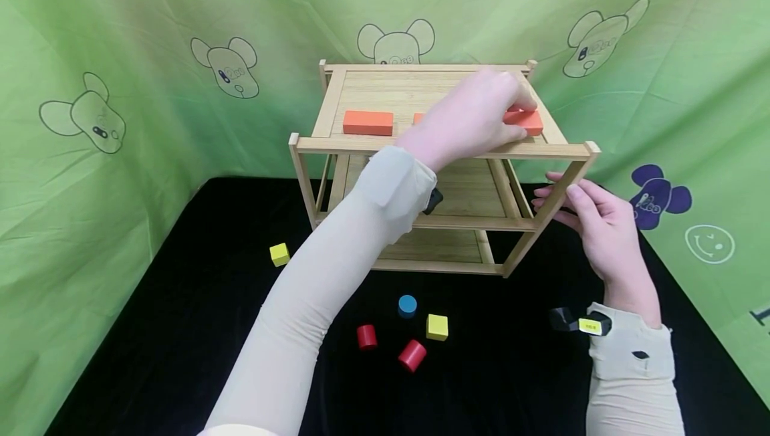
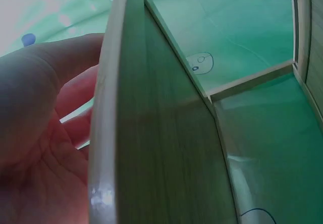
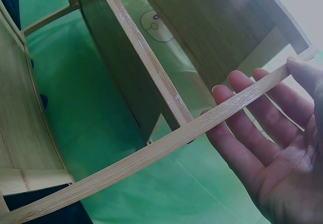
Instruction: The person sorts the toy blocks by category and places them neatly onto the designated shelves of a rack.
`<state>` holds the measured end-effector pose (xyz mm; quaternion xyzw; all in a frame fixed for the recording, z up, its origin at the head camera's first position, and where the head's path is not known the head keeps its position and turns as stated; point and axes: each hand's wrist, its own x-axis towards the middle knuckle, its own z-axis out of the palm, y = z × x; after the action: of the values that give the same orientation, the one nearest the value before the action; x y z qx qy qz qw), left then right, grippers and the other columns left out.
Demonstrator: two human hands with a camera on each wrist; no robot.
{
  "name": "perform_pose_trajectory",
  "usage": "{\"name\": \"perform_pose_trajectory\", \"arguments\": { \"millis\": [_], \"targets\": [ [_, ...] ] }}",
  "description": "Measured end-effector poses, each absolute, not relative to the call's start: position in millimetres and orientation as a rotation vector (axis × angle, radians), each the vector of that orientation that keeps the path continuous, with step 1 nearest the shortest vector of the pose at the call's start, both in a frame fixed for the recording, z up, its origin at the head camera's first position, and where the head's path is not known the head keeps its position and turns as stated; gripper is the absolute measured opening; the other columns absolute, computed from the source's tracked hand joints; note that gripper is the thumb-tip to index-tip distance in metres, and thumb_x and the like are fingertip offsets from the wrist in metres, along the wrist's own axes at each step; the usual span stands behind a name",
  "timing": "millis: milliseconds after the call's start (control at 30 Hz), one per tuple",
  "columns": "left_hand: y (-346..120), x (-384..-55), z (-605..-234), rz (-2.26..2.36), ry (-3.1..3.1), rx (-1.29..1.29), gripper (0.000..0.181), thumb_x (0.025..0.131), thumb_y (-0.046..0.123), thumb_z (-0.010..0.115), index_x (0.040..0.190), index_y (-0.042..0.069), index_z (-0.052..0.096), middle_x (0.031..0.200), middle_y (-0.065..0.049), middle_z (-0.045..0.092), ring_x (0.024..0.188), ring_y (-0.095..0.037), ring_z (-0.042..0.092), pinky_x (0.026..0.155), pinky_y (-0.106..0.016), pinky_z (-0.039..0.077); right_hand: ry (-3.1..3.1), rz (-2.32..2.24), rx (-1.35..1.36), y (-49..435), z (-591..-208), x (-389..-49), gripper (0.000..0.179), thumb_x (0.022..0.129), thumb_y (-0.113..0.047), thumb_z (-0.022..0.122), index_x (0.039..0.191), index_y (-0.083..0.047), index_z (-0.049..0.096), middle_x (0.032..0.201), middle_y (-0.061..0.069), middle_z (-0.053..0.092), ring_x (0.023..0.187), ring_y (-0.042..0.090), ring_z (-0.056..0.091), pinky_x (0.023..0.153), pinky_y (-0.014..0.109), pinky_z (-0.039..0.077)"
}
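A three-tier wooden rack [image 1: 361,145] stands at the back of the black cloth. My left hand [image 1: 466,118] reaches over its top shelf and pinches an orange block [image 1: 533,123] at the right end, between thumb and fingers. Farther left on that shelf lies another orange block [image 1: 368,123]; a third orange block [image 1: 418,117] is mostly hidden behind the hand. At the rack's right front leg [image 3: 166,143], my right hand [image 1: 604,229] holds on lightly, thumb on the leg and fingers reaching behind it. The left wrist view does not show the pinched block.
On the black cloth [image 1: 493,369] in front lie a blue cylinder [image 1: 407,306], a red cylinder [image 1: 366,337], another red cylinder [image 1: 412,356] and a yellow cube [image 1: 437,328]. A second yellow cube [image 1: 279,254] sits left of the rack. Green printed fabric [image 1: 150,15] hangs around.
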<state>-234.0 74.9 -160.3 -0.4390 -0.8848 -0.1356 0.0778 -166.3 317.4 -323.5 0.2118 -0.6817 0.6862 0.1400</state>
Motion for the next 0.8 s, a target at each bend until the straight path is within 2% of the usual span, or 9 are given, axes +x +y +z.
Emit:
{"name": "perform_pose_trajectory", "arguments": {
  "millis": [133,300,367,433,533,667,800],
  "targets": [
    [78,-236,-162,-0.391,-2.664,-1.322,0.019,0.102,0.03,0.065,0.092,0.013,0.066,0.092,0.004,0.057,0.083,-0.008,0.043,0.072,-0.019,0.034,-1.976,1.978,0.607,317,-323,-166,0.036,0.109,-0.01,0.047,0.132,0.015,0.057,0.108,0.013,0.074,0.103,0.02,0.071,0.086,0.025,0.057],
    [81,-238,-163,-0.39,-2.72,-1.321,0.02,0.103,0.028,0.063,0.113,0.014,0.075,0.101,0.005,0.065,0.088,-0.007,0.046,0.076,-0.018,0.038,-1.984,1.972,0.599,317,-323,-166,0.035,0.109,-0.011,0.047,0.132,0.014,0.058,0.108,0.013,0.074,0.104,0.02,0.071,0.086,0.025,0.057],
    [82,-239,-163,-0.384,-2.733,-1.313,0.025,0.103,0.027,0.063,0.123,0.015,0.073,0.11,0.006,0.067,0.093,-0.006,0.049,0.08,-0.015,0.04,-1.984,1.973,0.596,317,-323,-166,0.035,0.109,-0.011,0.047,0.132,0.014,0.058,0.108,0.013,0.074,0.103,0.02,0.071,0.086,0.025,0.057],
    [82,-239,-163,-0.411,-2.746,-1.308,0.027,0.103,0.027,0.063,0.125,0.015,0.072,0.117,0.004,0.068,0.099,-0.007,0.053,0.085,-0.013,0.041,-1.982,1.975,0.596,317,-323,-166,0.035,0.109,-0.011,0.047,0.132,0.014,0.058,0.108,0.013,0.074,0.103,0.02,0.071,0.086,0.025,0.057],
    [82,-238,-161,-0.478,-2.765,-1.284,0.036,0.102,0.029,0.065,0.136,0.016,0.066,0.131,0.004,0.065,0.113,-0.006,0.055,0.095,-0.011,0.039,-1.976,1.98,0.601,318,-323,-166,0.035,0.109,-0.01,0.047,0.132,0.015,0.058,0.108,0.013,0.074,0.103,0.021,0.071,0.086,0.025,0.057],
    [79,-234,-156,-0.533,-2.776,-1.253,0.048,0.101,0.034,0.066,0.145,0.017,0.057,0.142,0.006,0.058,0.126,-0.004,0.05,0.103,-0.009,0.033,-1.973,1.978,0.611,318,-323,-166,0.036,0.109,-0.009,0.046,0.133,0.016,0.056,0.108,0.013,0.074,0.103,0.021,0.071,0.086,0.025,0.057],
    [74,-229,-152,-0.503,-2.733,-1.247,0.052,0.102,0.037,0.064,0.149,0.017,0.053,0.148,0.007,0.053,0.135,-0.001,0.042,0.106,-0.006,0.025,-1.971,1.976,0.616,319,-323,-166,0.036,0.109,-0.009,0.046,0.133,0.017,0.055,0.108,0.013,0.074,0.103,0.021,0.071,0.086,0.024,0.057]
  ]
}}
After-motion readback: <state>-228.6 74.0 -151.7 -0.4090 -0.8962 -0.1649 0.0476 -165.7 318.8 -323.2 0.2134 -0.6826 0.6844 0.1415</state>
